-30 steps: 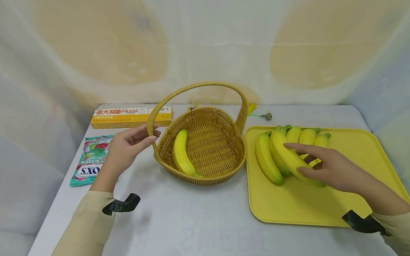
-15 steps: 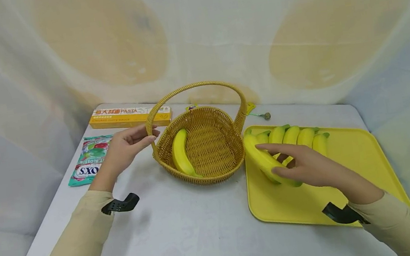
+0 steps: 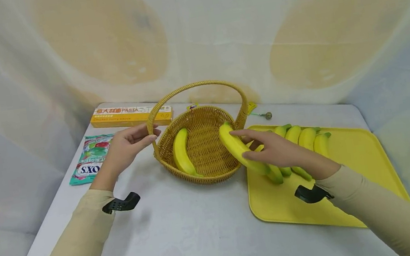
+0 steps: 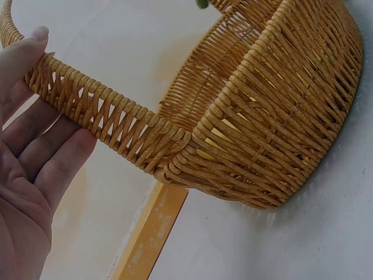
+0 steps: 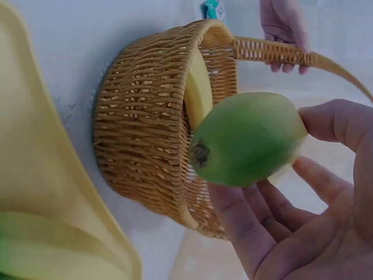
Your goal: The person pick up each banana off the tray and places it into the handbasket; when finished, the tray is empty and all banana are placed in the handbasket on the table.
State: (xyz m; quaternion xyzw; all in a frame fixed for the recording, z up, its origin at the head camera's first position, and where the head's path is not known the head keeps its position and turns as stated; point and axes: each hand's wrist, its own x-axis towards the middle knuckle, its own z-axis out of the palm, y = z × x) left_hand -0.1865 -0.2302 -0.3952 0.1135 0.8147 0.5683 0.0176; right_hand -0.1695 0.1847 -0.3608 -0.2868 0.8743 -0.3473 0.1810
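Note:
My right hand (image 3: pixel 276 148) pinches a banana (image 3: pixel 240 149) between thumb and fingers, over the right rim of the wicker basket (image 3: pixel 212 178). In the right wrist view the held banana (image 5: pixel 250 140) points its green end at the camera. My left hand (image 3: pixel 127 150) grips the left side of the basket's arched handle (image 3: pixel 191 87); in the left wrist view the thumb lies on one side of the woven strap (image 4: pixel 99 111) and the fingers on the other. Another banana (image 3: pixel 182 153) lies inside the basket along its left wall. Several bananas (image 3: pixel 306 137) rest on the yellow tray (image 3: pixel 354 185).
Behind the basket's left side lies a pasta box (image 3: pixel 130 117), with a teal candy bag (image 3: pixel 91 159) in front of it. A tag on a green string (image 3: pixel 262 115) lies behind the tray. Fabric walls (image 3: pixel 208 35) close off the table's back and sides.
My right hand has carried the banana leftward from the tray to the basket's right rim. My left hand has stayed on the handle, and the basket stands where it was.

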